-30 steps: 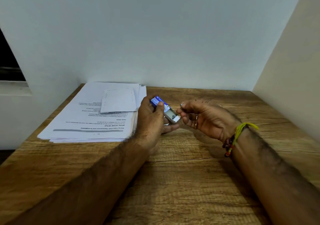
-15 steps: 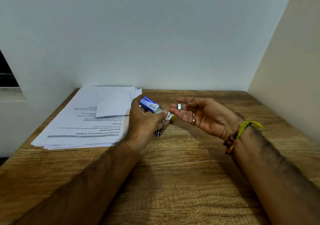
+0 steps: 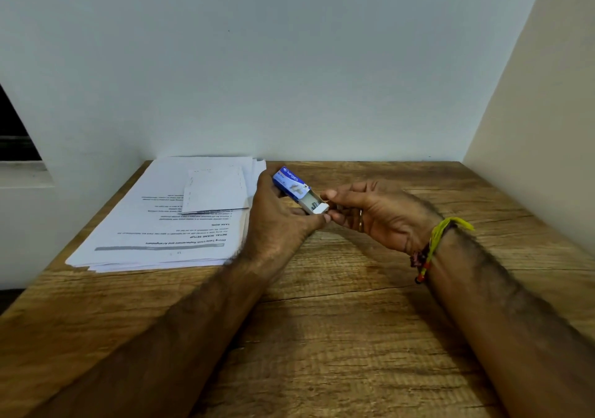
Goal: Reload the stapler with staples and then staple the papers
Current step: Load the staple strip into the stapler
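Observation:
My left hand [image 3: 277,224] is shut on a small blue staple box [image 3: 291,182] and holds it just above the wooden table [image 3: 322,337]. The box's white inner tray [image 3: 317,205] is slid out toward the right, with metal staples showing inside. The thumb and fingertips of my right hand [image 3: 380,214] pinch the tray's outer end. A stack of printed papers [image 3: 167,221] lies at the table's back left, with a smaller folded sheet [image 3: 215,189] on top. No stapler is visible.
A white wall [image 3: 289,79] closes the back of the table and a beige wall [image 3: 541,128] closes the right side. The table's left edge drops off beside the papers. Coloured threads [image 3: 431,250] are tied round my right wrist.
Half a second ago my right hand lay open, palm up, with a small staple strip on its fingers. It has since turned over and closed on the end of the box's tray.

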